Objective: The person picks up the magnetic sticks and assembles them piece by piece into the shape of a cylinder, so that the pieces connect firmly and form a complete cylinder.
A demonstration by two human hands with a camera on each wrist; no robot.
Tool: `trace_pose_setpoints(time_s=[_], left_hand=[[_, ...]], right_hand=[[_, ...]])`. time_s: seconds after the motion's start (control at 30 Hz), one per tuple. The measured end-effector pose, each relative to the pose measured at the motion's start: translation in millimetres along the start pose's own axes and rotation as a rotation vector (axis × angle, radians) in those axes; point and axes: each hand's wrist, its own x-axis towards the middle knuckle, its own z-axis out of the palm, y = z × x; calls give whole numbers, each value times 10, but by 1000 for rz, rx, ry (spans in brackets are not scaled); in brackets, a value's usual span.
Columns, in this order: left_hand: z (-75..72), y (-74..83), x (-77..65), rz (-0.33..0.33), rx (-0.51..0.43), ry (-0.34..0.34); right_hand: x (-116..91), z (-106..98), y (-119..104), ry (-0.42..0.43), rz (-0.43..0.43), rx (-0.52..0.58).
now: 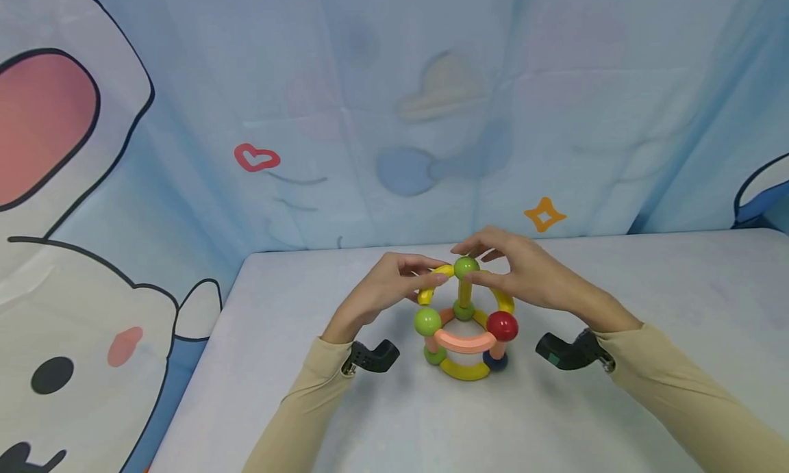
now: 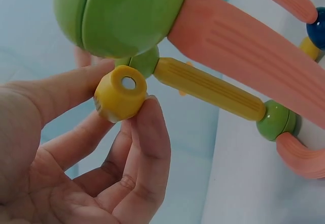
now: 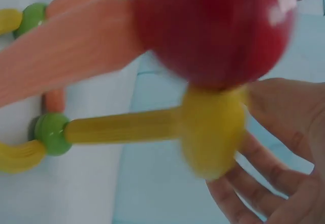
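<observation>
A frame of magnetic rods and balls stands on the table in the head view. My left hand (image 1: pixel 391 281) pinches a curved yellow rod (image 2: pixel 119 97) between thumb and fingers. The rod's lower end, with a round silvery magnet, points down above the left green ball (image 1: pixel 427 322); its upper end is beside the top green ball (image 1: pixel 466 266). My right hand (image 1: pixel 536 271) holds that top ball, thumb in front and fingers behind. Under the ball stands a straight yellow rod (image 1: pixel 465 293). Another curved yellow rod (image 1: pixel 506 301) arches down to the red ball (image 1: pixel 502 326).
A salmon curved rod (image 1: pixel 465 343) joins the left green ball and red ball. Below are a dark blue ball (image 1: pixel 495 361) and a yellow curved rod (image 1: pixel 465 371). Black devices sit on both wrists. The white table (image 1: pixel 666 302) meets a printed blue curtain (image 1: pixel 345 206) behind.
</observation>
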Motion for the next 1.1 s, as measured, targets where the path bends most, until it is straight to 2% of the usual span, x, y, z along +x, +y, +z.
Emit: trace_pose_setpoints(time_s=[0.17, 0.27, 0.43, 0.73, 1.1], left_hand=[[-21, -26, -3, -2, -15, -17], [-43, -51, 0, 0, -35, -26], [-61, -56, 10, 0, -78, -35], [-55, -50, 27, -4, -79, -45], [-67, -34, 30, -5, -83, -44]], right_hand=[[-35, 11, -258, 37, -89, -40], [-59, 91, -443, -14, -137, -56], [-105, 248, -627, -126, -136, -104], [-102, 379, -624, -155, -160, -169], [-73, 440, -585, -75, -195, -179]])
